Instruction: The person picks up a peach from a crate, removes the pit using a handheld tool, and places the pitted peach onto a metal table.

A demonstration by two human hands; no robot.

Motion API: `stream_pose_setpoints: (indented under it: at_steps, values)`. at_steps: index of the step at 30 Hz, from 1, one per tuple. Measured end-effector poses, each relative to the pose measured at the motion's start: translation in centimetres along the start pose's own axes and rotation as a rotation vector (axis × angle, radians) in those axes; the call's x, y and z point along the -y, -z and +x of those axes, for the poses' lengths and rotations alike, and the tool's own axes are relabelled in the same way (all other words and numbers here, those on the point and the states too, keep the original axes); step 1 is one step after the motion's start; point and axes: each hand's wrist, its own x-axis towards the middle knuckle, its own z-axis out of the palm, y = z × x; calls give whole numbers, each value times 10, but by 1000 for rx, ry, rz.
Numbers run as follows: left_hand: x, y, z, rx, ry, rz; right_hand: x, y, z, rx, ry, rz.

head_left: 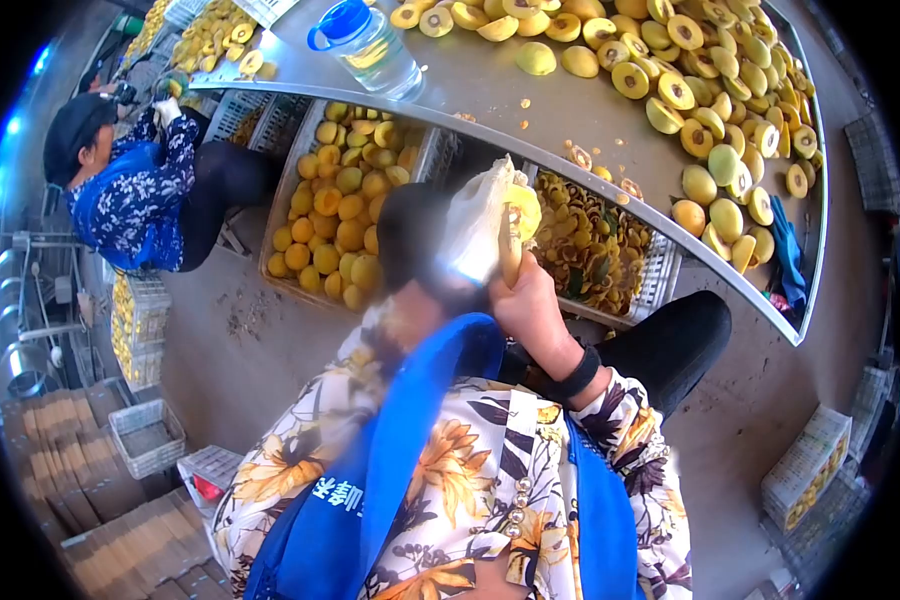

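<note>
Yellow fruit (523,212): at the fingertip end of the left hand (478,222), just above the right hand (532,305), against a narrow wooden tool (511,252).
Left fingers: pale glove, pointing up beside the fruit; too blurred to tell how far open or how firm the hold.
Right fingers: bare, closed around the tool's lower end.
Right arm: reaching up and inward, black wristband (578,372) at the wrist.
Worktop (570,120): halved fruit (676,91), blue-capped bottle (372,50).
Below its edge: crate of whole fruit (338,215), crate of scraps (595,240).
</note>
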Motion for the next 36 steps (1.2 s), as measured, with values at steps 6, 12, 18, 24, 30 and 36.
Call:
stream_pose_setpoints:
  at_steps: [6, 12, 18, 24, 30, 36]
  values:
    - [24, 14, 23, -39, 25, -193, 24, 2, 4, -10, -232, 81]
    - [4, -5, 18, -98, 175, -111, -18, -8, 11, 66, -149, 144]
    - [19, 9, 27, 84, 283, -200, -13, -2, 9, 127, -140, 159]
    - [23, 5, 28, -35, 419, -325, -24, -6, 13, 61, -104, 226]
    - [-10, 34, 20, -114, 219, -364, -40, 10, 26, 82, -228, 144]
    - [-82, 126, 40, -744, -426, 509, -70, 47, 28, 113, -172, -179]
